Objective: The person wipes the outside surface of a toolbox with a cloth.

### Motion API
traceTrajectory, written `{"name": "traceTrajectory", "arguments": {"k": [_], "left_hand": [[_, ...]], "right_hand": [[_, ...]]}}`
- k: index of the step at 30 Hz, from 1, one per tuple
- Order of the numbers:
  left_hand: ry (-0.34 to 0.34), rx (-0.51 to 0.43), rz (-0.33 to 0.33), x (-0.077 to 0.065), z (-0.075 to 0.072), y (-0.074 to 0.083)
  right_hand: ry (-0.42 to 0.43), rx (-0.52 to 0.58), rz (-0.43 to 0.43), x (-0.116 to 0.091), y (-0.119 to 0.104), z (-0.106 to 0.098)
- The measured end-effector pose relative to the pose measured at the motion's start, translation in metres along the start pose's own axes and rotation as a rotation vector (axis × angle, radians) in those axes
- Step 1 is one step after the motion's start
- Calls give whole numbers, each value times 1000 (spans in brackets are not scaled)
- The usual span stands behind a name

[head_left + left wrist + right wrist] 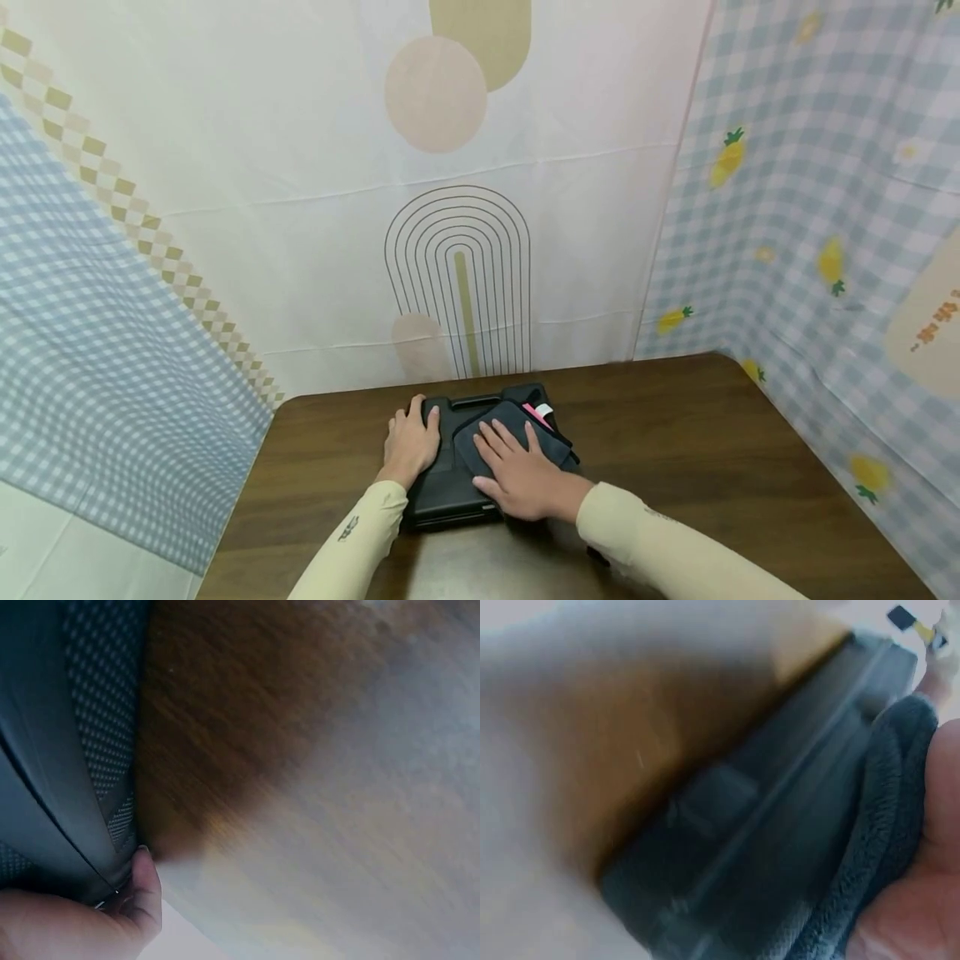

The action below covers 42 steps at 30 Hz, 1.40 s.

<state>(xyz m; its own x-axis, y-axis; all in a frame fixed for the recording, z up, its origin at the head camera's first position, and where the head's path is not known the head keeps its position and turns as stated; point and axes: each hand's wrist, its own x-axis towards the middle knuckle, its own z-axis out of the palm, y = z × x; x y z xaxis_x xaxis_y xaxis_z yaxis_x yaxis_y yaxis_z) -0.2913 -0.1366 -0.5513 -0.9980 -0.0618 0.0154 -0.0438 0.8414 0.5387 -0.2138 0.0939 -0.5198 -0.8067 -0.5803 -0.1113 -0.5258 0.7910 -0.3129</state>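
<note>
**Dark cloth (467,450) pressed onto a braced black case (450,498)**

The case is laid flat on the wooden table (322,492), its handle (476,402) turned toward the wall. Its left edge is gripped by the left hand (409,446), thumb on top and fingers along the side, seemingly so that sliding is prevented. The folded cloth is held down on the lid's right part by the right hand (522,479), fingers straight and slightly apart, apparently for even pressure; the blurred right-wrist view leaves firmness uncertain.
</note>
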Motion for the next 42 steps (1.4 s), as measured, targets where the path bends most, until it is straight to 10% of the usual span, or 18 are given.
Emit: {"name": "traceTrajectory", "arguments": {"k": [17, 42], "left_hand": [[0, 5, -2, 0, -1, 0], [-11, -49, -34, 1, 1, -2]], "right_hand": [[-90, 33, 189, 68, 23, -36], [-29, 4, 248, 84, 41, -39]]}}
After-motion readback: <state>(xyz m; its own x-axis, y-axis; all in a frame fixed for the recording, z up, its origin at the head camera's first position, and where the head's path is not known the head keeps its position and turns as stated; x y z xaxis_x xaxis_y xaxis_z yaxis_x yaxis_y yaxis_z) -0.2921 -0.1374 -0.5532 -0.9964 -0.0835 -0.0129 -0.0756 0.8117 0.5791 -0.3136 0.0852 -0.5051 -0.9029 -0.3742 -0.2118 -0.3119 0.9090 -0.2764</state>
